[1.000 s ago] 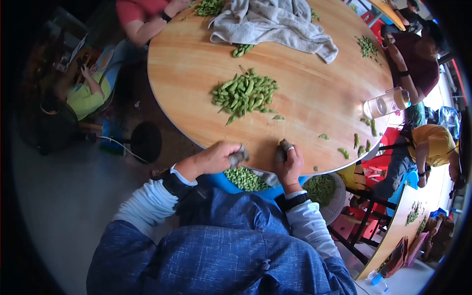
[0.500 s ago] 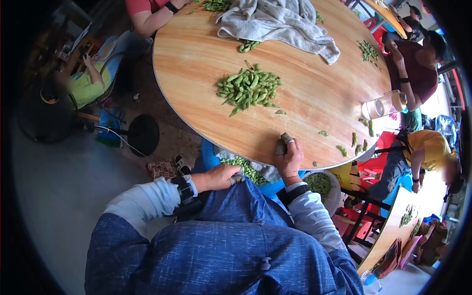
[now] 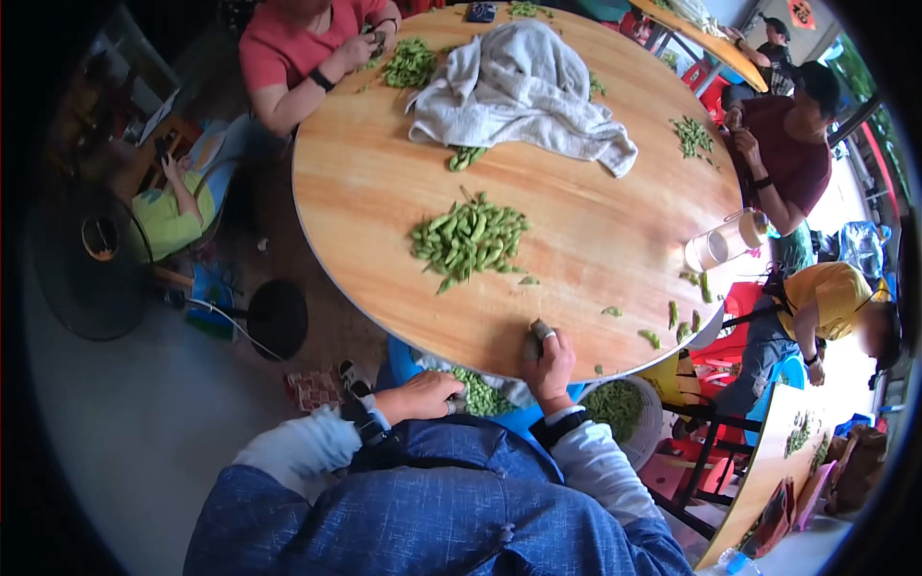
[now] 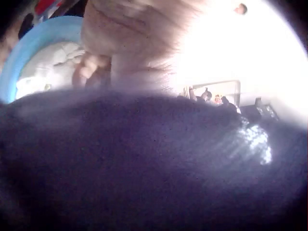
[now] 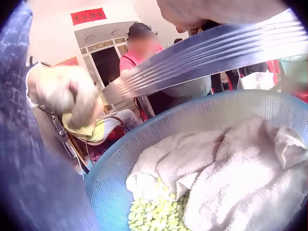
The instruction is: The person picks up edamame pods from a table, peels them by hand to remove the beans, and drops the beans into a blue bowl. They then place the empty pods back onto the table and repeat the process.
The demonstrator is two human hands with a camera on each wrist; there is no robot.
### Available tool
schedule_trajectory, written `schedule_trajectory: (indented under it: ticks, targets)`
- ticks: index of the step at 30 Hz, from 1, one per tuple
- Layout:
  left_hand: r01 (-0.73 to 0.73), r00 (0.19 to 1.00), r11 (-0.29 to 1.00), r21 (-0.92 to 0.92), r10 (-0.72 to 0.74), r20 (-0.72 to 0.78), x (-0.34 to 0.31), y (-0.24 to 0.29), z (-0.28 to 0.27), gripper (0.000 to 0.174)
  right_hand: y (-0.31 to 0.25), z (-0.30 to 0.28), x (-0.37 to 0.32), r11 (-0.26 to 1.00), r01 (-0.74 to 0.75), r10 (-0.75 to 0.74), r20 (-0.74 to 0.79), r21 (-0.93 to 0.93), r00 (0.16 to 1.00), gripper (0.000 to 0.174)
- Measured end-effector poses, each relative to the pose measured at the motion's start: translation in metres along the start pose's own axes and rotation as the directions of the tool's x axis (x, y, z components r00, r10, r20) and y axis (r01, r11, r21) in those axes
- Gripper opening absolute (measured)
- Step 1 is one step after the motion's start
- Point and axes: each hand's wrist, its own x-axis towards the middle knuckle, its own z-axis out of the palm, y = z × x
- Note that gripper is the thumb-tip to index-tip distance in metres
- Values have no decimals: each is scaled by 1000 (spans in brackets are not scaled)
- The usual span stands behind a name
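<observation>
My left hand (image 3: 423, 395) hangs low by the front of my blue apron (image 3: 384, 509), over the near side of the blue basket (image 3: 528, 417). The right wrist view shows that left hand (image 5: 67, 94) blurred, fingers loosely bent, nothing visible in them. My right hand (image 3: 551, 370) rests on the table's near edge, with grey wrapping on its fingertips and no pod in it. Shelled green beans (image 5: 156, 211) and a pale towel (image 5: 231, 173) lie in the basket below. A pile of green soybean pods (image 3: 468, 240) lies on the table ahead.
The round wooden table (image 3: 384, 192) bears a grey towel (image 3: 523, 96), a clear bottle (image 3: 720, 242) and scattered pods (image 3: 650, 338). A pale basket of greens (image 3: 615, 408) stands below the right edge. A fan (image 3: 279, 317) stands left. Several people sit around.
My left hand has come down from the table edge to the apron and basket. My right hand stays at the edge. The head view has tilted up, showing more of the far side.
</observation>
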Motion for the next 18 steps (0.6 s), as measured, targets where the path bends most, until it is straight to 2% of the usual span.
schedule_trajectory:
  ticks: [2,3,4,6,8,9,12,13,18]
  targets:
    - [-47,999,963,-264,40,-32,8,13,-33,8,1,1,0,1000,-1,1,-13,11,1000,22]
    - [-50,992,959,-279,16,-124,13,33,-59,8,1,1,0,1000,0,0,-17,15,1000,23]
    - [-78,966,968,-237,15,-256,27,34,-72,8,1,0,1,1000,7,-7,-23,15,1000,21]
    - [-116,864,982,-150,25,-503,51,36,-92,7,0,-1,2,1000,17,-16,-31,16,999,18]
    - [-148,767,988,38,139,-627,88,16,-98,9,1,0,1,999,25,-24,-51,33,998,18]
    - [-19,798,982,190,130,-589,99,16,-104,8,0,-1,2,999,30,-28,-60,35,998,18]
    - [107,761,891,441,212,-613,133,-6,-108,10,1,-1,2,999,32,-30,-54,35,998,19]
    - [191,829,858,477,119,-546,137,-8,-109,10,2,0,1,999,30,-28,-46,31,999,20]
    - [228,882,808,543,64,-467,150,-11,-107,11,1,-3,0,1000,10,-9,-35,8,999,21]
